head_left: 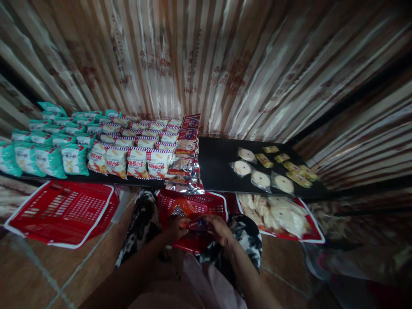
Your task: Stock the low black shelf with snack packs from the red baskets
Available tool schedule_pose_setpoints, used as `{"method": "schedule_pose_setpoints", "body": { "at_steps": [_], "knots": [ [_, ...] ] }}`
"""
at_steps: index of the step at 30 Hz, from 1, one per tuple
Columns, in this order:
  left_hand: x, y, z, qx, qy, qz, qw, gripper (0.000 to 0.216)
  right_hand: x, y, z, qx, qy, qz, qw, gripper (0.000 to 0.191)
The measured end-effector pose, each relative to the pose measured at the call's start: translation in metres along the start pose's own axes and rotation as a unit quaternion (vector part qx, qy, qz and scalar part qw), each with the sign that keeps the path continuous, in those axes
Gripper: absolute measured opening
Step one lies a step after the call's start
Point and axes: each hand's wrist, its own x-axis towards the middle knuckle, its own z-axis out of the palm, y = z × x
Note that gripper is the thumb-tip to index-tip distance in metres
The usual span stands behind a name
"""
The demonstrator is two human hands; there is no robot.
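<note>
My left hand [176, 228] and my right hand [219, 227] meet over a red basket [216, 201] between my knees. Both hands grip a small dark and red snack packet [197, 224], fingers curled round it. More foil packets [183, 207] lie inside the basket. Just beyond it a low black shelf [219, 165] carries rows of snack bags: teal ones [48, 159] at the left, white and orange ones [138, 161] in the middle, dark red foil ones [188, 137] beside them.
An empty red basket [64, 212] lies on the tiled floor to the left. Another red basket of round pale cakes [280, 214] sits at the right. Several wrapped round cakes [260, 178] and yellow packets [296, 167] lie on the shelf's right part. A striped wall rises behind.
</note>
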Motion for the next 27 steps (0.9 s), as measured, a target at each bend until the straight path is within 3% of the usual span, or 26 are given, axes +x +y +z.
{"method": "schedule_pose_setpoints", "body": {
  "at_steps": [2, 5, 8, 11, 19, 22, 27],
  "knots": [
    [0.000, 0.007, -0.005, 0.003, -0.024, 0.000, 1.000, 0.021, -0.013, -0.005, -0.001, 0.110, 0.004, 0.020, 0.994, 0.023],
    [-0.002, 0.024, -0.013, 0.006, -0.024, 0.003, 1.000, 0.013, -0.033, -0.013, -0.003, 0.278, 0.007, 0.042, 0.960, 0.020],
    [-0.005, 0.047, -0.020, 0.006, -0.024, 0.012, 1.000, 0.021, -0.051, -0.026, -0.009, 0.330, -0.051, 0.034, 0.942, 0.034],
    [-0.007, 0.071, -0.025, -0.035, -0.020, 0.020, 0.999, 0.024, -0.068, -0.039, -0.019, 0.304, -0.112, 0.021, 0.946, 0.041],
    [-0.014, 0.107, -0.028, -0.141, -0.012, 0.030, 0.989, 0.031, -0.087, -0.050, -0.047, 0.131, -0.104, -0.107, 0.980, 0.044],
    [-0.015, 0.115, -0.028, -0.150, -0.005, 0.045, 0.988, 0.034, -0.086, -0.058, -0.049, 0.061, -0.075, -0.130, 0.987, 0.040],
    [-0.011, 0.127, -0.029, -0.178, 0.037, 0.060, 0.982, 0.038, -0.085, -0.083, -0.042, 0.047, 0.018, -0.242, 0.969, 0.030]
  ]
}}
